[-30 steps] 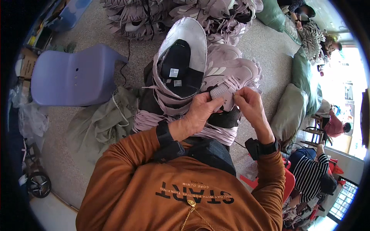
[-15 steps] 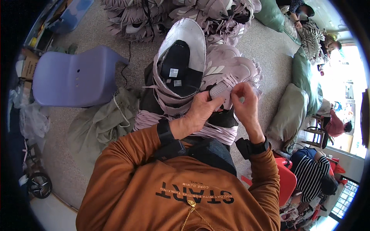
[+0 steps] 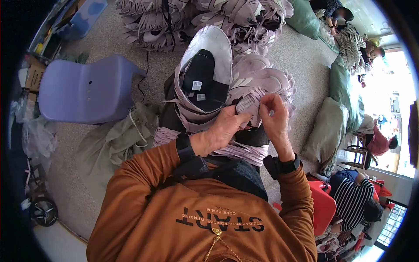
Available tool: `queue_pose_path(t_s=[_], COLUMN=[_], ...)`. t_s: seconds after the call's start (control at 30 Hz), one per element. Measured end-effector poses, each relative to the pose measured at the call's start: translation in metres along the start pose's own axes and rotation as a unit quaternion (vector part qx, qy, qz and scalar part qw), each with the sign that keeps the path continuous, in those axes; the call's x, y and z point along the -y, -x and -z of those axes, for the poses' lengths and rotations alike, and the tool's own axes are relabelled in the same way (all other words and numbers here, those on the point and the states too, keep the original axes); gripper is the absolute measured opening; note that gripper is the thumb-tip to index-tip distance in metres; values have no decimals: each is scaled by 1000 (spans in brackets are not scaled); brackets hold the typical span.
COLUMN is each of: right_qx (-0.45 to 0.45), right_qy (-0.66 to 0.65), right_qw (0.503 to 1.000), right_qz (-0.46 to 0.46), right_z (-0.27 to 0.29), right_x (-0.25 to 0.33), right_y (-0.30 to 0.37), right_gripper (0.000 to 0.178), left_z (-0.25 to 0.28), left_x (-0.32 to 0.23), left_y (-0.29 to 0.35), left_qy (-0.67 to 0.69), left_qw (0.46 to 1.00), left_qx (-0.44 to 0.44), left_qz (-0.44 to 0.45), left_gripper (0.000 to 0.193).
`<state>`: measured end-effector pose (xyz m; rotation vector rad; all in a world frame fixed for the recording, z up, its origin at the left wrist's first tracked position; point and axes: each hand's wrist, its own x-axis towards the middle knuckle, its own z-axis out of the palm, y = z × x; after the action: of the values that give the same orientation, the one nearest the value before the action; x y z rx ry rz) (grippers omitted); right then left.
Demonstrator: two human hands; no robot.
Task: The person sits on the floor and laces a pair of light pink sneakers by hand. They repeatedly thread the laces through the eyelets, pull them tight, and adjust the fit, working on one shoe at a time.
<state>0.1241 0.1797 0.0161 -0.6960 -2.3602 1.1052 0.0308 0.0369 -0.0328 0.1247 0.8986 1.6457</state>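
Note:
On my lap lies a pale pink shoe upper (image 3: 255,79), with a grey perforated tongue (image 3: 245,105) and pink laces across it. My left hand (image 3: 223,130) is closed on the shoe upper, its thumb by the lower end of the tongue. Just right of the laces, my right hand (image 3: 276,120) is pinched, thumb against forefinger; what sits between the fingertips is too small to make out. Next to my left hand stands a white-lined, open container (image 3: 212,36) holding black pieces (image 3: 201,72) with white labels. Bundles of pink laces (image 3: 248,152) lie across my lap below my hands.
Stacked pink shoe uppers (image 3: 152,19) rise just ahead. A purple stool (image 3: 85,89) and a grey-green cloth sack (image 3: 118,133) are on the left. Green sacks (image 3: 326,129) and a red chair (image 3: 321,205) stand at the right, where other people work farther off.
My right hand has shifted slightly left and its fingers have closed in toward the laces. My left hand keeps its grip. The whole view has dropped a little.

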Motion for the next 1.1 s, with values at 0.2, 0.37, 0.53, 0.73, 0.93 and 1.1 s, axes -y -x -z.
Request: queue_pose_path(t_s=[0.2,0.37,0.53,0.73,0.93,1.1], right_qx=[44,118,189,221,133,187], right_qy=[124,168,191,284,-69,-147], right_qw=[983,959,938,901,969,953], right_qz=[130,193,218,243,198,189], right_z=[14,14,12,2,27,25], right_x=[29,35,34,33,128,153], right_y=[-4,-18,-34,-42,-82,-91], right_gripper=[12,20,24,15,10,22], left_z=[-3,-9,-8,-13,6,-16], left_x=[4,5,6,5,-51,-75], left_y=[2,5,3,7,42,19], left_qy=[-45,-51,-88,-88,-379,-630], left_qw=[998,996,993,990,910,610], left_qx=[-20,-41,-30,-50,145,101], left_qz=[-37,-56,-78,-102,86,-470], left_gripper=[29,26,26,23,25,19])
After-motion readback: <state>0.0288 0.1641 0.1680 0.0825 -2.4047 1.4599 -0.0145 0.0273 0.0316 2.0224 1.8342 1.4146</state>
